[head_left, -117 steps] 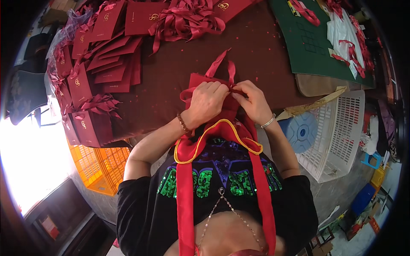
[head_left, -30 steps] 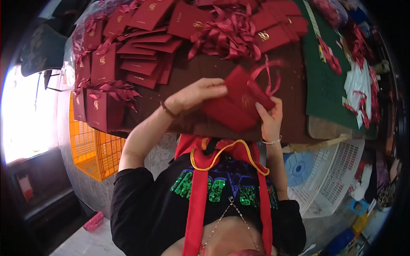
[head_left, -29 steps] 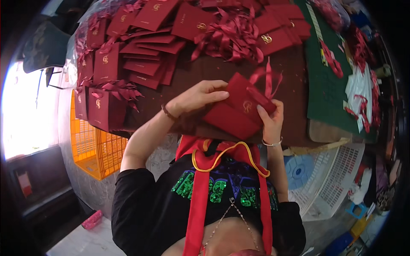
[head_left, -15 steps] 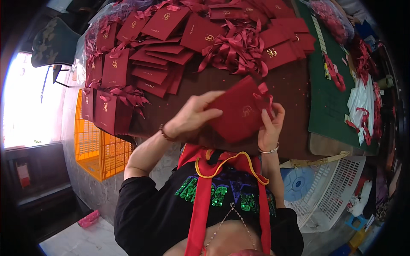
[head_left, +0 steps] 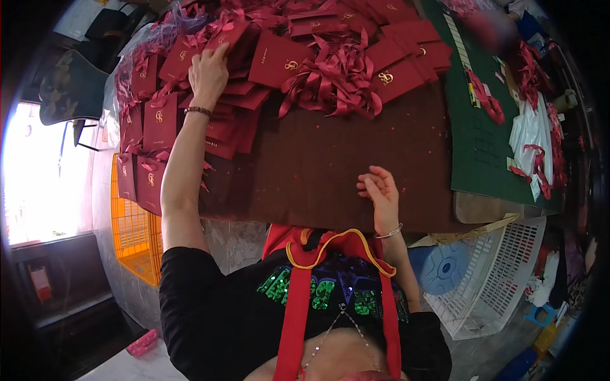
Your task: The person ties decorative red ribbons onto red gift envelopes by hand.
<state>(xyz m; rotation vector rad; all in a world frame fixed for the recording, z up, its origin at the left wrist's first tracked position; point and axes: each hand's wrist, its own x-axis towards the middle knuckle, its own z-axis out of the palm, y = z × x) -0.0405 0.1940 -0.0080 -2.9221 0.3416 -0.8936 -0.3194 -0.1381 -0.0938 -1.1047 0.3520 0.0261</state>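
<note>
My left hand (head_left: 208,73) reaches to the pile at the far left of the table, its fingers closed at the lower edge of a dark red paper gift bag (head_left: 236,37); the thumb is hidden. Close by lie a stack of flat red bags (head_left: 222,130) and several bags with gold emblems. My right hand (head_left: 381,193) hovers over the near part of the brown-covered table (head_left: 305,165), empty, with loosely curled fingers. A heap of red ribbon loops (head_left: 337,76) lies beyond it, between a bag (head_left: 279,61) and more bags (head_left: 397,73).
A green cutting mat (head_left: 483,152) covers the right side, with a ruler (head_left: 460,47), red ribbon (head_left: 488,105) and a white plastic bag (head_left: 534,136). An orange crate (head_left: 136,222) stands below left, a white basket (head_left: 489,286) below right.
The red bag held between both hands before is gone from in front of me. My left hand has moved far left to the pile; the right hand is now empty.
</note>
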